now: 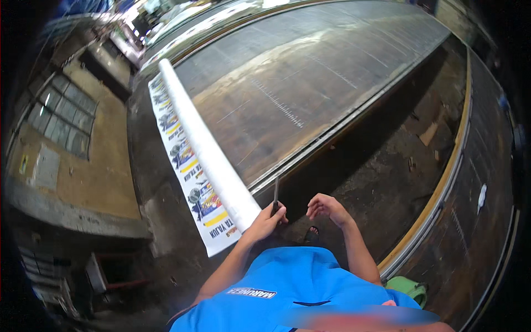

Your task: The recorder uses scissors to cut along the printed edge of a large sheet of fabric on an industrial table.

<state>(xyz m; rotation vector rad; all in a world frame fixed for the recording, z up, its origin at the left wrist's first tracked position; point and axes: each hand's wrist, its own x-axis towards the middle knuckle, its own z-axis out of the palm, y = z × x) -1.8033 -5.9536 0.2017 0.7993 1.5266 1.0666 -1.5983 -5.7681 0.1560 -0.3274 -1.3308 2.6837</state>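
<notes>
My left hand (270, 216) is closed around the dark handle of a knife (276, 192), whose narrow blade points up and away from me. It is close to the near end of a thick white roll (207, 146) lying along the left end of the long table. From the roll a printed sheet (206, 202) with colourful repeated pictures and lettering hangs over the table's end. My right hand (327, 209) is in the air to the right, holding nothing, its fingers loosely bent and apart.
The long dark table (287, 83) has a metal rail (332, 134) along its near edge. A second table (470, 182) runs along the right, with a small white object (482, 196) on it. A green container (408, 289) is near my right side. A wall with a window (63, 113) stands left.
</notes>
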